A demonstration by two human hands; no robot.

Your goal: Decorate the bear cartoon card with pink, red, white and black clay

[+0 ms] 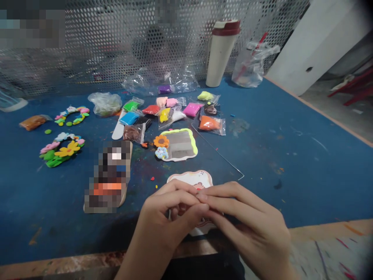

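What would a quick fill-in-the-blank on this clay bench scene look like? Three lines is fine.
The left hand and right hand meet above a card whose face is mostly ____.
The white bottle beyond the magenta clay packet has a ____ lid.
The metal screen behind the blue table is ____.

Missing words: white; dark red; perforated.

On the bench [271,163]: clay packets [150,109], clay wreaths [62,151], card [189,179]
Behind packets: bottle [220,54]
Right of bottle: plastic bag [252,66]
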